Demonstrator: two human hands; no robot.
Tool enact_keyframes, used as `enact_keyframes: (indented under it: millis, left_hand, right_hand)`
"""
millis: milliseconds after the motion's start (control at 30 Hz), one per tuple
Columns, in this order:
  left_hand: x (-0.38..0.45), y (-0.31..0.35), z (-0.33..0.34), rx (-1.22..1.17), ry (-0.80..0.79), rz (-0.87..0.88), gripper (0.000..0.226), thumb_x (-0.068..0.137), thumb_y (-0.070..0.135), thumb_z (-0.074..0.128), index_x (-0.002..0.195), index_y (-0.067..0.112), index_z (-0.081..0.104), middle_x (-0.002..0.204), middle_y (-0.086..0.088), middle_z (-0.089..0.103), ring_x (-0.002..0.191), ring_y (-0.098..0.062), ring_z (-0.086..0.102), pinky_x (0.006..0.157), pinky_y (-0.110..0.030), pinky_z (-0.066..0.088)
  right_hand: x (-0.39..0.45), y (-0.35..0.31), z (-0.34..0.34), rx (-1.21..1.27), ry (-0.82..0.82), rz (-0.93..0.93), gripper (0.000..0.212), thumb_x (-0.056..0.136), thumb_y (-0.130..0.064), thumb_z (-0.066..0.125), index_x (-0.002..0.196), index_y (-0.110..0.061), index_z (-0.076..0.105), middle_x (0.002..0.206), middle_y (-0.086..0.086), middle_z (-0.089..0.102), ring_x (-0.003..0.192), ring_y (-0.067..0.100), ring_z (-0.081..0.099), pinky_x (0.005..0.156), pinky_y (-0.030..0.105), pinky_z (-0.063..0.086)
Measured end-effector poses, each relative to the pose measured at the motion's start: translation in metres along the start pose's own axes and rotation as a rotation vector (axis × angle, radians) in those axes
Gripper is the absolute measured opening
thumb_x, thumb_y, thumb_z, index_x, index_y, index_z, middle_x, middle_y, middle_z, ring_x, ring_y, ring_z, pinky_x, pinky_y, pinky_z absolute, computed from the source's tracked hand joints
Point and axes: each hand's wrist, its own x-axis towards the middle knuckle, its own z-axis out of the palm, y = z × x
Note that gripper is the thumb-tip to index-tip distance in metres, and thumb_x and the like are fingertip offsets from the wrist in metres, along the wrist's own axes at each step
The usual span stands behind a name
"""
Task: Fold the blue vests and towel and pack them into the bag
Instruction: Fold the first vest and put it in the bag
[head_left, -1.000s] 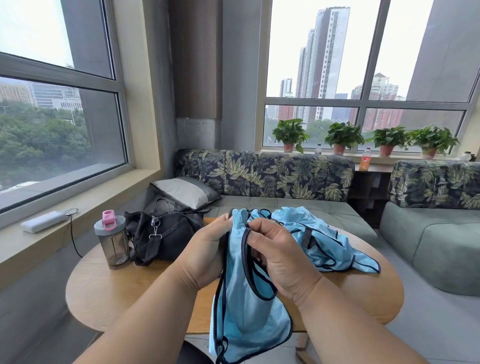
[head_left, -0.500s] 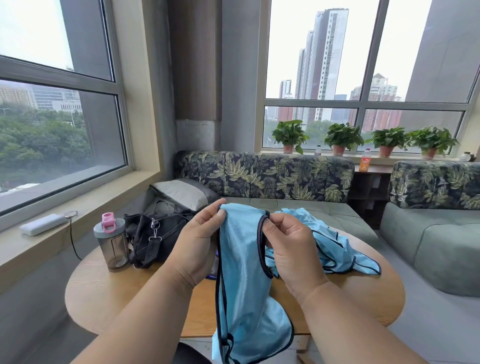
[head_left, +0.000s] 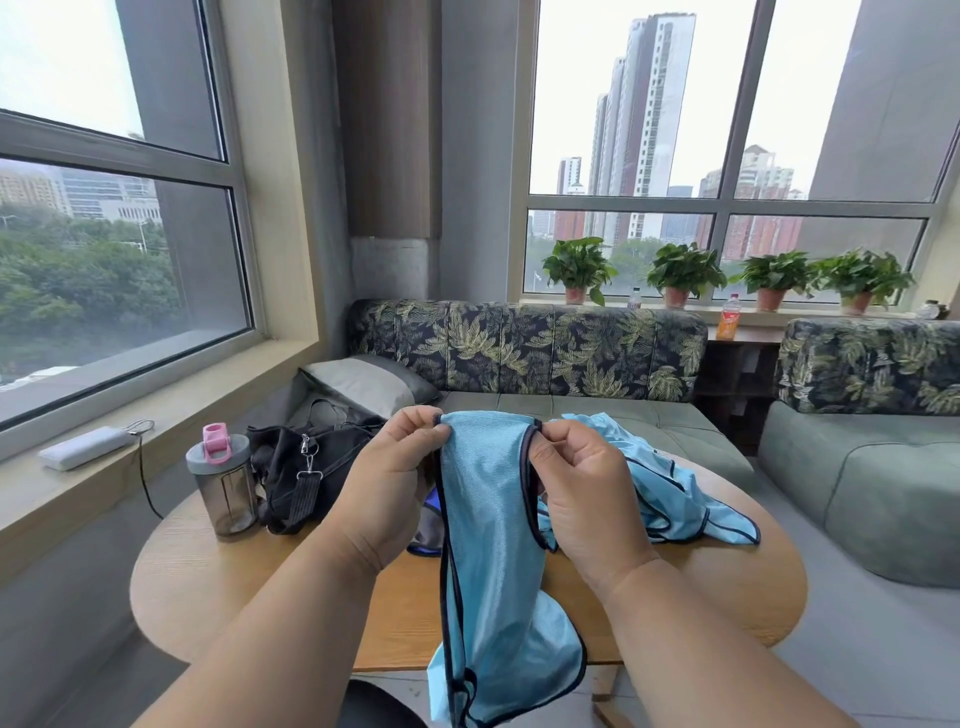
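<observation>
Head view first: we are holding a blue vest (head_left: 493, 525) up over the round wooden table (head_left: 218, 587), and our fingers are doing the work at its top edge. Our left hand (head_left: 387, 488) is pinching the left corner of that edge between thumb and curled fingertips (head_left: 423, 423), and our right hand (head_left: 584, 493) is pinching the right corner the same way, its fingers (head_left: 558, 441) curled in close. Between the two pinches the cloth is stretching flat, and below our fingers it is hanging down past the near rim of the table, dark piping running along its edges.

Just beyond our right fingers a second blue vest (head_left: 670, 493) is lying crumpled on the tabletop, one point trailing off to the right. Below our left fingers, behind the palm, we are glimpsing a darker blue and grey piece of fabric (head_left: 428, 525) on the table; we cannot tell what it is.

To the left of our left fingers the black bag (head_left: 301, 467) is sitting slumped on the table, its strap clip hanging down the front; we cannot tell whether anything is inside it. Just beside the bag, farther left, a clear bottle (head_left: 223, 483) with a grey lid and pink cap is standing upright, and it is looking empty.
</observation>
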Motion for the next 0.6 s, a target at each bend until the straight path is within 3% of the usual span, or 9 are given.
enact_keyframes:
  millis: [133,233,333,433,500,600]
  left_hand:
    - [-0.001,0.003,0.0,0.145,-0.007,0.004,0.033,0.083,0.012,0.062,0.112,0.024,0.073,0.103,-0.01,0.064,0.094,-0.024,0.058,0.093,-0.042,0.046]
    - [-0.007,0.007,0.006,0.332,0.007,0.012,0.039,0.083,0.018,0.053,0.112,0.029,0.077,0.106,-0.009,0.072,0.097,-0.025,0.059,0.094,-0.045,0.047]
    - [-0.013,0.011,0.016,0.453,-0.002,0.049,0.035,0.094,0.01,0.046,0.106,0.02,0.077,0.109,-0.004,0.076,0.095,-0.013,0.065,0.089,-0.031,0.05]
    - [-0.016,0.012,0.019,0.504,-0.02,0.059,0.033,0.099,0.003,0.042,0.105,0.01,0.074,0.098,0.002,0.073,0.084,-0.003,0.061,0.073,-0.015,0.048]
    - [-0.016,0.01,0.02,0.511,-0.045,0.046,0.026,0.097,0.014,0.049,0.105,0.01,0.073,0.094,0.003,0.071,0.083,-0.005,0.06,0.077,-0.023,0.047]
    - [-0.015,0.009,0.017,0.488,-0.078,0.031,0.033,0.086,0.029,0.053,0.105,0.009,0.07,0.092,0.0,0.067,0.087,-0.013,0.057,0.084,-0.036,0.043]
  right_hand:
    - [0.0,0.002,-0.001,-0.099,-0.027,-0.026,0.018,0.101,-0.03,0.069,0.088,-0.017,0.072,0.085,0.027,0.069,0.069,0.02,0.054,0.064,0.04,0.044]
    - [0.0,0.003,-0.001,-0.142,-0.047,-0.025,0.023,0.099,-0.04,0.068,0.089,-0.019,0.072,0.085,0.029,0.068,0.069,0.022,0.053,0.061,0.048,0.044]
    - [0.0,0.004,-0.002,-0.153,-0.032,-0.007,0.024,0.1,-0.039,0.068,0.087,-0.019,0.072,0.083,0.03,0.066,0.067,0.021,0.051,0.061,0.042,0.042]
    - [0.002,0.004,-0.003,-0.154,-0.008,0.01,0.022,0.101,-0.036,0.066,0.087,-0.02,0.072,0.084,0.027,0.069,0.067,0.02,0.054,0.062,0.042,0.045]
    - [0.002,0.004,-0.003,-0.166,-0.008,0.008,0.02,0.101,-0.037,0.066,0.089,-0.021,0.073,0.085,0.025,0.07,0.068,0.021,0.055,0.062,0.051,0.049]
    - [0.003,0.003,-0.004,-0.168,-0.013,0.004,0.021,0.099,-0.039,0.066,0.089,-0.022,0.073,0.085,0.027,0.07,0.068,0.022,0.056,0.065,0.057,0.052]
